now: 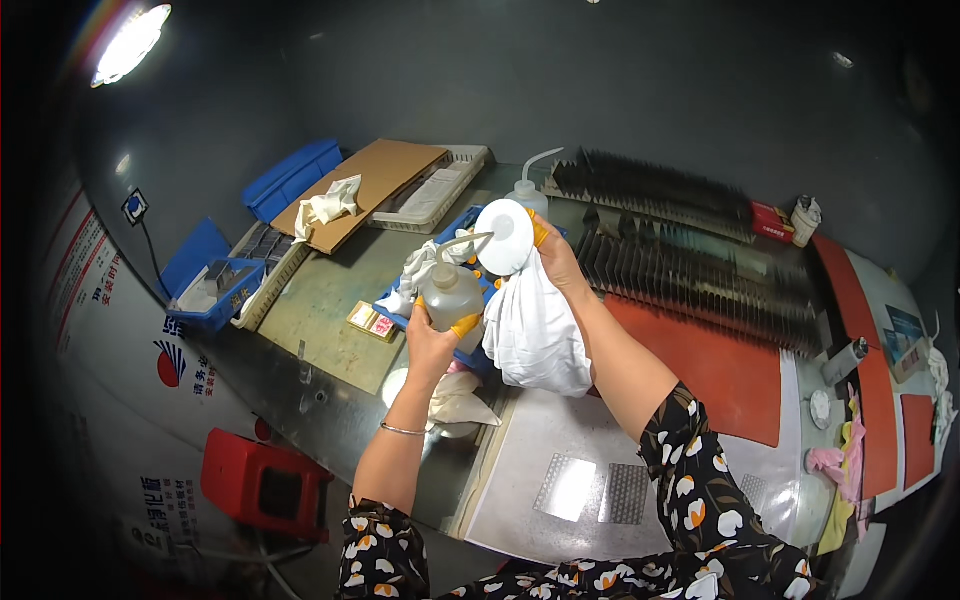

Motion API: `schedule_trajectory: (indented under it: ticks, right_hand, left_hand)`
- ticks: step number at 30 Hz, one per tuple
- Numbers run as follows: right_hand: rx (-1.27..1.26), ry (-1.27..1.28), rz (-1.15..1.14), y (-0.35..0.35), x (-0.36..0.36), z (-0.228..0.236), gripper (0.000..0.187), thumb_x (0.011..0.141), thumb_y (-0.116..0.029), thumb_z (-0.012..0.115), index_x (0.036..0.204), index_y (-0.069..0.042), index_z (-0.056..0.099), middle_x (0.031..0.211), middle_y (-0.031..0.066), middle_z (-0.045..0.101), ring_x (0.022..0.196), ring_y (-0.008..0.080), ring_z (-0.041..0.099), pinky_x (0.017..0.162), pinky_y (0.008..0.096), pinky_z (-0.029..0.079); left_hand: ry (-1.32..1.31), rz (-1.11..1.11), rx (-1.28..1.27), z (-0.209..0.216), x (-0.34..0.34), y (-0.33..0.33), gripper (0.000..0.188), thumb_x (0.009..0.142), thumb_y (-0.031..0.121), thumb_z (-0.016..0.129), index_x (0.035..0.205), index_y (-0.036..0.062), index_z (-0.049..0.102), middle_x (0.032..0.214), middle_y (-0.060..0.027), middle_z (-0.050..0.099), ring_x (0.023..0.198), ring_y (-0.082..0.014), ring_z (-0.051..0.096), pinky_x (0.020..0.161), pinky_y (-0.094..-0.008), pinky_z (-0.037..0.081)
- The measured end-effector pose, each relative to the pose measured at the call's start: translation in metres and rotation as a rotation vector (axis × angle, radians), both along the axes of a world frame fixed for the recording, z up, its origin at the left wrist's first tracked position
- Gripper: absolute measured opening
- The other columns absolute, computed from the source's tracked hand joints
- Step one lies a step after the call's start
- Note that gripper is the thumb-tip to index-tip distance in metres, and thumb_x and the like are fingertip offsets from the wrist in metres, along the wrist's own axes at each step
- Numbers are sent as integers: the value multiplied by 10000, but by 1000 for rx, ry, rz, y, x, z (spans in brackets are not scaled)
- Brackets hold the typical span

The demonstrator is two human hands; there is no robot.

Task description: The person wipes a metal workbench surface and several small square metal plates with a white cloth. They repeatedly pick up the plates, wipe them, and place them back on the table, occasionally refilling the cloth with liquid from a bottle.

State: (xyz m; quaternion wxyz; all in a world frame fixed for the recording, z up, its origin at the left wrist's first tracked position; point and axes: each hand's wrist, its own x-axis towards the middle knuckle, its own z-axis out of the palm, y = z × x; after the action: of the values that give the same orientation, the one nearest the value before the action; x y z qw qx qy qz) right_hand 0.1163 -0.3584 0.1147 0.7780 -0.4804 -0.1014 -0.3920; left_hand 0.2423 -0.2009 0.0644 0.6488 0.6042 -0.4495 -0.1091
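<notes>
My left hand [430, 345], with orange finger cots, is closed round a translucent wash bottle [453, 297]. Its bent spout reaches right to a round white face [507, 240] of cloth, which looks stretched flat over something I cannot make out. My right hand [560, 262] grips this round piece from behind by its right edge, finger cots showing at the rim. Below it the loose white cloth [540, 335] hangs in folds. The spout's tip is at the round face; whether it touches cannot be told. Crumpled white cloths [415, 275] lie in a blue tray [390, 305] behind the bottle.
A second wash bottle [527, 195] stands behind my right hand. Rows of thin dark plates [690, 270] stand at the right, by a red mat [690, 370]. Two perforated metal plates [625, 494] lie on the near white sheet. Cardboard [390, 165], blue bins [292, 180] and a red stool [235, 475] are leftward.
</notes>
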Motion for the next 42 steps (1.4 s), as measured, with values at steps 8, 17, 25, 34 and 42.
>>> schedule_trajectory:
  ticks: [8,17,25,34,42]
  right_hand:
    - [-297,96,-299,4,5,0,339,889,-64,432,1214,33,433,1123,61,541,1044,127,499,918,239,379]
    - [-136,9,-273,0,32,-2,249,859,-78,447,1077,11,528,1031,77,581,923,155,557,825,275,423]
    - [-466,125,-754,6,-25,11,184,827,-98,499,954,-1,590,914,87,625,825,190,598,736,311,453]
    - [-471,215,-1275,181,-452,21,193,837,-140,513,870,21,612,857,101,626,801,210,584,728,320,456]
    - [536,440,-1454,355,-651,-24,178,877,-103,484,926,47,568,841,124,637,739,245,618,624,338,478]
  left_hand:
    - [-4,16,22,2,5,5,476,641,103,769,1028,-25,523,959,-101,613,861,-156,586,758,-276,464]
    - [6,56,249,-49,66,-13,540,724,112,653,1172,-80,420,1032,-134,548,858,-184,537,728,-264,452]
    - [-375,64,50,-8,-6,-13,326,801,64,556,1094,-52,473,1062,-152,535,904,-220,544,810,-308,441]
    - [-378,-429,-294,48,-213,3,391,785,66,588,1151,-22,484,1108,-148,522,887,-235,550,831,-310,424]
    - [-1028,-1275,-134,50,-527,-16,501,771,157,630,1225,42,454,1264,-157,427,1165,-312,410,961,-362,349]
